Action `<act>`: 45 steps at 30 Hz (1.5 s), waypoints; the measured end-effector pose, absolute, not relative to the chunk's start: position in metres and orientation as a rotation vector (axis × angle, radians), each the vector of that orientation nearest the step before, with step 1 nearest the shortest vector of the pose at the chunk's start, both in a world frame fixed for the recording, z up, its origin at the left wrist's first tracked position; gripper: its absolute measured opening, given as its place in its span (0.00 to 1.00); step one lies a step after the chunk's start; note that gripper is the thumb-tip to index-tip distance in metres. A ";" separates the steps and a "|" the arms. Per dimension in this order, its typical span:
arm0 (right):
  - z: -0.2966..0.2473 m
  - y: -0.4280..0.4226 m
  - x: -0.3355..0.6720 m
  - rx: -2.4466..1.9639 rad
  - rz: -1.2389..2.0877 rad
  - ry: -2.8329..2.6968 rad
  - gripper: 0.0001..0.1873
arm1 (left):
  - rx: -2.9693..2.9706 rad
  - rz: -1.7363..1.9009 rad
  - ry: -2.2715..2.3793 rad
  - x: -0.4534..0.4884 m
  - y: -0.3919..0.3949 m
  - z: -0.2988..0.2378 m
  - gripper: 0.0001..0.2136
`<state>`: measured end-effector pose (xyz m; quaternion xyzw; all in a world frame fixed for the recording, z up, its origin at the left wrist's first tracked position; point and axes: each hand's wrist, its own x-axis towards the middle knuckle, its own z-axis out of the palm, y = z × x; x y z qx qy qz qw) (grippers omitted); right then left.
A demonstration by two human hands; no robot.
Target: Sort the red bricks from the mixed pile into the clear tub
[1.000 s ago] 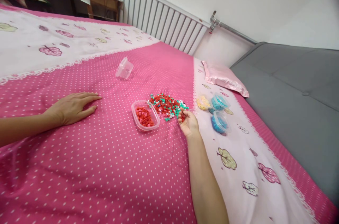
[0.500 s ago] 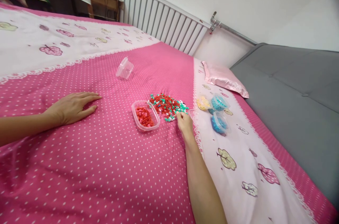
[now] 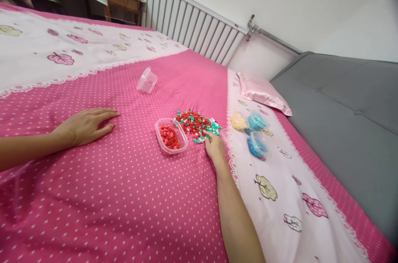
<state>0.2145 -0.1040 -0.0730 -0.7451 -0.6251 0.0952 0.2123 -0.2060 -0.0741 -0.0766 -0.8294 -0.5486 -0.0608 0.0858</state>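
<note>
My left hand lies flat on the pink dotted bedsheet, its fingers stretched out and nothing in it. At the near right edge of a loose pile of small red, green and white plastic pieces is my right hand. Its index finger reaches onto the pieces, with the thumb a little apart from it; I see nothing held, and the other fingers are curled. Just left of the pile stands a clear plastic tub holding red and pink pieces.
Farther back, another clear tub lies tipped on its side. To the right are tubs of yellow pieces, teal pieces and blue pieces. A pink pillow rests by the grey headboard.
My right hand has shifted slightly left at the pile's edge, and its index finger, bent toward the thumb before, is now extended. My left hand has stayed in place.
</note>
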 end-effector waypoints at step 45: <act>-0.083 -0.095 0.219 -1.547 0.655 -1.458 0.18 | -2.477 -0.162 -1.645 -0.204 -0.077 -0.073 0.28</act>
